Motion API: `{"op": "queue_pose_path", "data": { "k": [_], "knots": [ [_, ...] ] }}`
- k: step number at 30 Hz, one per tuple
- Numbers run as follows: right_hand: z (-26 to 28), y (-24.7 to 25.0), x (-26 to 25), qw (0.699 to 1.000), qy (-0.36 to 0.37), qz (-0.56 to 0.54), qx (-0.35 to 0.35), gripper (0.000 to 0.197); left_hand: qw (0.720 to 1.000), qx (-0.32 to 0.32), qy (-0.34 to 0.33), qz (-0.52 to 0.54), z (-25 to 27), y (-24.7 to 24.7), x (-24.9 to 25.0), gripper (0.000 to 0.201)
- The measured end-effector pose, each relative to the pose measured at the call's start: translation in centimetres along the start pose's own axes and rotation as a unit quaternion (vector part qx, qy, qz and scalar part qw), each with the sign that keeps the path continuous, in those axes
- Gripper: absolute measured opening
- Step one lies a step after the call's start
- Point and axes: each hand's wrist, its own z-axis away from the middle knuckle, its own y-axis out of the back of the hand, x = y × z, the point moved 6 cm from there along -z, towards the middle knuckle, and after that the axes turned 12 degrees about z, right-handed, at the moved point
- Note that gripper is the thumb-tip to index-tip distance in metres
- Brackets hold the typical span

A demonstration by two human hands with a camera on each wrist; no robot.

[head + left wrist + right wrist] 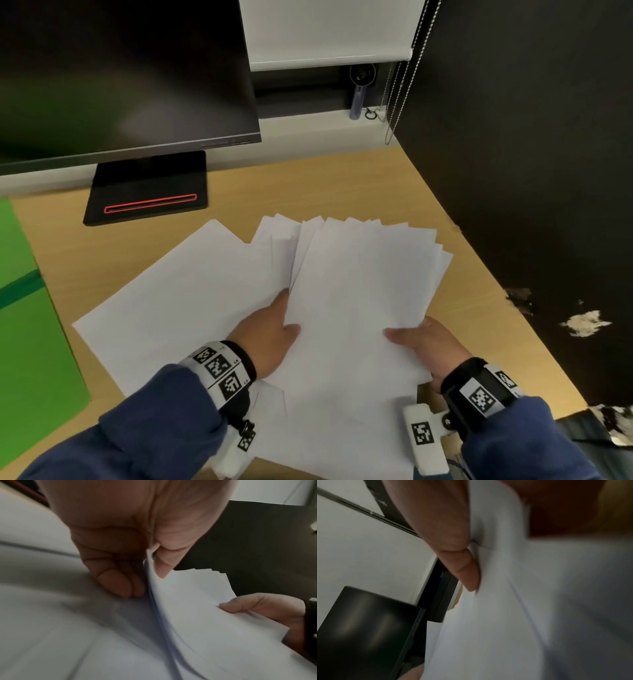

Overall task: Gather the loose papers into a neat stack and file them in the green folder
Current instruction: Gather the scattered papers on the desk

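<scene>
the head view looks forward and down from above onto the surface (359, 192) and both wrists. each wrist view sits very close, looking along its hand; both share the papers (356, 308) with the head view, and the left wrist view also catches the right hand (267, 608).

We see 2 dark blue sleeves (161, 411) reaching to the wrists. Each wrist wears a black strap with a white band of black-and-white square code tags: the left band (219, 368) shows 3. At 6 o'clock of each wrist hangs a white tagged block (424, 438).
</scene>
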Motion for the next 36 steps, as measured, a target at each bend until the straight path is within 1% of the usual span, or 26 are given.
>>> {"op": "queue_pose_path", "data": {
  "k": [1,2,3,4,5,7,8,9,11,12,13,14,16,18,19,20,23,24,27,29,30,31,32,33,35,36],
  "knots": [
    [0.0,0.5,0.2,1.000,0.006,0.013,0.013,0.101,1.000,0.012,-0.008,0.001,0.1,0.6,0.3,0.048],
    [0.4,1.3,0.1,0.999,0.008,0.012,0.032,0.079,0.999,0.031,-0.011,-0.002,0.2,1.7,0.2,0.037],
    [1.0,2.1,0.0,0.999,0.010,0.004,0.040,0.052,0.998,0.063,0.000,-0.013,0.1,3.4,-0.3,0.037],
    [1.7,3.0,-0.1,0.999,0.008,-0.002,0.049,0.032,0.994,0.107,0.022,-0.029,0.0,5.5,-1.3,0.043],
    [2.2,4.3,0.1,0.998,0.008,-0.008,0.059,0.024,0.985,0.155,0.055,-0.047,0.0,8.0,-2.5,0.050],
    [3.0,6.7,0.6,0.996,0.010,-0.019,0.085,0.018,0.960,0.237,0.117,-0.092,0.1,13.4,-5.5,0.057],
    [3.3,7.7,1.0,0.995,0.006,-0.013,0.102,0.017,0.948,0.253,0.156,-0.117,0.3,15.8,-7.2,0.061],
    [3.7,8.7,1.3,0.993,-0.008,-0.008,0.115,0.021,0.938,0.250,0.197,-0.138,0.5,17.6,-8.6,0.067],
    [3.8,10.2,2.6,0.990,-0.039,0.000,0.138,0.049,0.927,0.226,0.256,-0.158,0.7,19.6,-10.7,0.081],
    [3.8,10.7,3.2,0.988,-0.051,-0.007,0.145,0.061,0.925,0.216,0.267,-0.162,0.6,20.0,-11.4,0.085],
    [3.9,11.0,3.4,0.987,-0.055,-0.015,0.150,0.065,0.926,0.206,0.270,-0.165,0.4,20.2,-11.8,0.087],
    [3.8,11.1,3.6,0.987,-0.055,-0.021,0.149,0.061,0.929,0.194,0.271,-0.161,0.3,20.1,-12.1,0.086],
    [3.9,11.0,3.5,0.987,-0.058,-0.021,0.150,0.044,0.939,0.178,0.265,-0.127,0.2,19.8,-12.4,0.079],
    [3.8,11.2,3.3,0.987,-0.050,-0.008,0.150,0.033,0.947,0.165,0.251,-0.110,0.3,19.4,-12.3,0.065],
    [3.6,11.4,3.4,0.987,-0.044,0.001,0.154,0.031,0.951,0.160,0.239,-0.112,0.3,19.2,-12.1,0.054],
    [3.7,11.4,3.3,0.987,-0.041,0.001,0.154,0.031,0.955,0.159,0.222,-0.114,0.4,19.1,-11.8,0.042],
    [3.4,11.9,3.9,0.986,-0.052,0.003,0.161,0.041,0.967,0.176,0.158,-0.099,1.1,18.9,-10.4,0.010],
    [3.5,11.8,3.9,0.986,-0.052,-0.002,0.158,0.040,0.971,0.174,0.143,-0.082,1.5,18.9,-10.0,0.004],
    [3.2,11.9,4.1,0.987,-0.049,-0.021,0.149,0.033,0.985,0.136,0.092,-0.053,3.0,18.3,-8.3,0.016],
    [3.1,11.7,4.0,0.988,-0.049,-0.032,0.141,0.036,0.990,0.105,0.040,-0.088,3.2,17.7,-6.5,0.020],
    [3.2,11.6,3.9,0.988,-0.045,-0.043,0.138,0.033,0.987,0.094,0.016,-0.130,3.1,17.3,-5.6,0.017],
    [3.1,11.6,3.9,0.989,-0.039,-0.052,0.136,0.028,0.979,0.081,-0.007,-0.186,2.8,16.7,-4.6,0.010],
    [3.2,11.5,3.8,0.989,-0.037,-0.058,0.131,0.022,0.965,0.066,-0.039,-0.252,2.1,15.7,-3.6,0.010],
    [3.3,11.6,3.7,0.989,-0.037,-0.061,0.128,0.019,0.944,0.045,-0.073,-0.320,1.4,14.5,-2.7,0.019],
    [3.4,11.6,3.6,0.990,-0.024,-0.069,0.120,0.024,0.900,-0.004,-0.122,-0.417,-0.1,11.5,-1.0,0.026],
    [3.5,11.5,3.4,0.991,-0.015,-0.072,0.113,0.033,0.879,-0.024,-0.141,-0.455,-0.8,10.0,-0.1,0.027]
  ]
}}
